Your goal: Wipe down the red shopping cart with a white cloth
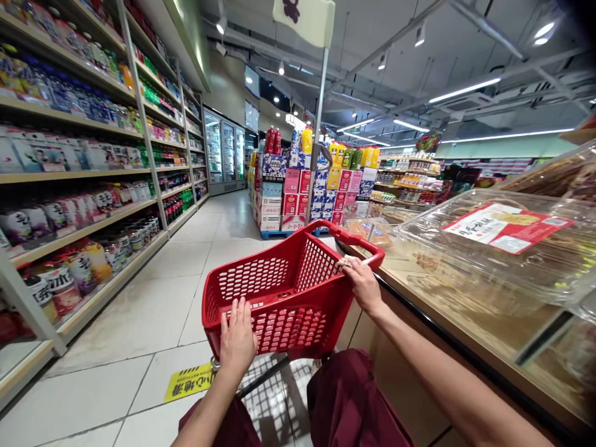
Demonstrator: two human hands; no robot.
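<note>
A red plastic shopping cart (pixel 305 310) with perforated walls stands sideways before me, its basket bare inside where I can see. My left hand (pixel 238 338) lies against the near side by its left end, fingers stretched flat over the rim. At the right end, my right hand (pixel 365 284) is closed on a crumpled whitish cloth (pixel 344 263), pressed to the cart's upper edge beside the red handle (pixel 354 239). The fingertips partly cover the cloth.
Drink shelves (pixel 93 167) line the left. Stacked drink cartons (pixel 298 198) and a pole (pixel 321 93) stand ahead. On the right, clear plastic food boxes (pixel 488 236) sit on a counter close to my right arm. A yellow wet-floor sticker (pixel 189 382) marks the tiles.
</note>
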